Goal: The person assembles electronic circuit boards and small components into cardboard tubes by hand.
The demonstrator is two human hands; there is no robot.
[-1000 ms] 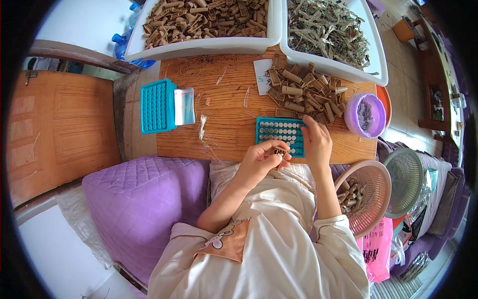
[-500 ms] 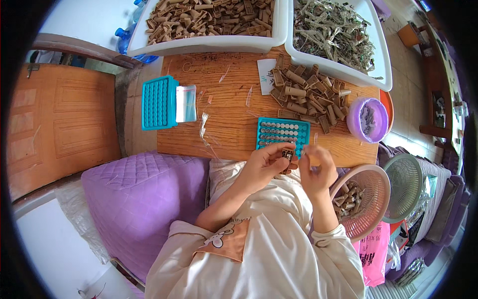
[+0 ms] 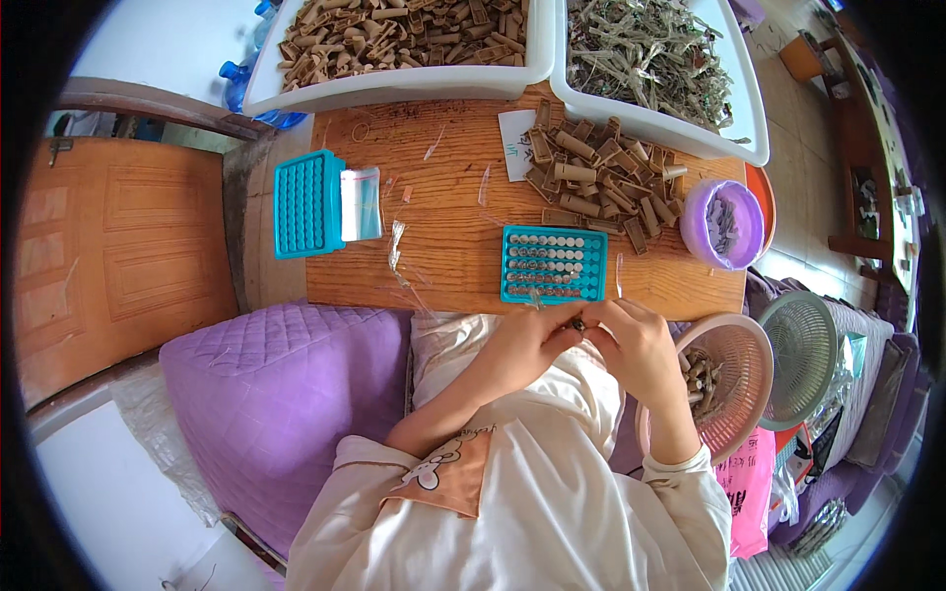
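Dark part [image 3: 577, 324] held at the tray's [image 3: 594, 258] near edge

The part sits between the fingertips, left hand [image 3: 527, 343] on one side and right hand [image 3: 636, 340] on the other. The left hand's curled fingers grip it; the right's bent fingers meet it, though whether they grip or only touch I cannot tell. Fingers hide most of the part, its long axis too.

The tray lies on the table [image 3: 443, 266] just beyond both hands, long side running left to right — the left hand below its middle, the right by its near right corner.
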